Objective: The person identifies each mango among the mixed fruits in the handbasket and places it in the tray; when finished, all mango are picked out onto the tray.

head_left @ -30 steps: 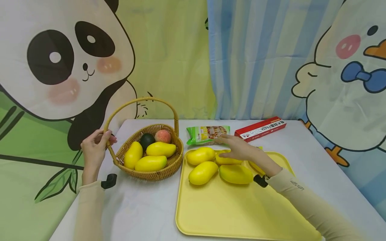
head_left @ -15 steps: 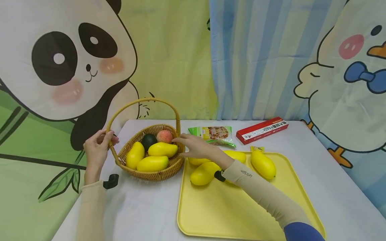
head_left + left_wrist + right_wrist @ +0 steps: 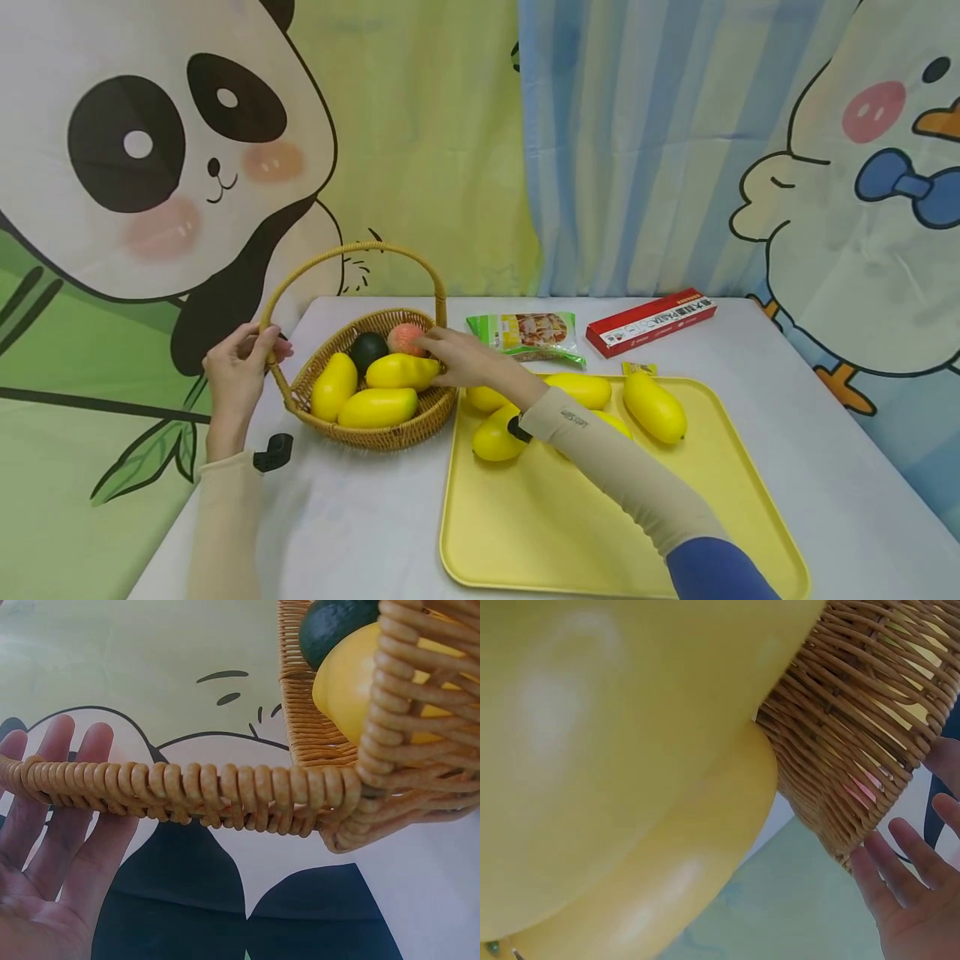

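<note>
My left hand (image 3: 236,375) grips the left side of the handle (image 3: 352,247) of a wicker basket (image 3: 397,437). In the left wrist view, fingers (image 3: 94,847) lie behind the handle. The basket holds several yellow mangoes (image 3: 377,407), a dark green avocado-like fruit (image 3: 368,352) and a pink peach (image 3: 403,337). My right hand (image 3: 472,360) reaches over the basket's right rim, its fingertips by the peach and the upper mango; whether they touch is unclear. The right wrist view shows its fingers (image 3: 900,877) spread and relaxed at the rim.
A yellow tray (image 3: 570,533) with several more mangoes (image 3: 655,408) lies right of the basket, partly under my right forearm. Behind it are a green-and-clear food packet (image 3: 525,333), a red pasta box (image 3: 650,322) and a small yellow packet (image 3: 639,368). Printed curtains hang behind the table.
My right hand has moved left from above the tray's mangoes to the basket's right rim, reaching slightly further in. My left hand stays on the handle.
</note>
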Demonstrator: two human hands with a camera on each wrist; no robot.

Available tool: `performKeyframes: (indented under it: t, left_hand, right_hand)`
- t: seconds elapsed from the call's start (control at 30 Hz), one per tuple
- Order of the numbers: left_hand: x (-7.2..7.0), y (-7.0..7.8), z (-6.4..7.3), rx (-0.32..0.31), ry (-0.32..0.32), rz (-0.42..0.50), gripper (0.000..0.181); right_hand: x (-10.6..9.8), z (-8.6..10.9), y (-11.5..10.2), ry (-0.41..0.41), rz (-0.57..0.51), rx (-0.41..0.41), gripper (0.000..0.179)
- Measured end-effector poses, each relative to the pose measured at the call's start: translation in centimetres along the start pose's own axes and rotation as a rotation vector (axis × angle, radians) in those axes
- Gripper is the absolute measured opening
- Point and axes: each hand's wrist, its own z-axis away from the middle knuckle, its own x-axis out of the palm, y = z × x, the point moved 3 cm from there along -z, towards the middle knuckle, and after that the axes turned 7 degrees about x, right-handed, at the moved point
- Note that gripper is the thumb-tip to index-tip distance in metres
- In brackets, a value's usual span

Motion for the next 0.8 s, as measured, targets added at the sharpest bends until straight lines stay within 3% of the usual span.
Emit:
performKeyframes:
  t: [0.37, 0.67, 0.8]
  left_hand:
    - [-0.3, -1.7, -0.2, -0.016, 0.01, -0.038, 0.027]
    - [-0.1, 0.4, 0.2, -0.014, 0.003, -0.028, 0.021]
    - [-0.1, 0.4, 0.1, -0.012, 0.003, -0.032, 0.021]
  right_hand:
    - [1.1, -1.8, -0.9, 0.006, 0.05, -0.024, 0.076]
    - [2.0, -2.7, -1.9, -0.007, 0.08, -0.042, 0.08]
    - [2.3, -3.1, -2.2, -0.04, 0.113, -0.004, 0.083]
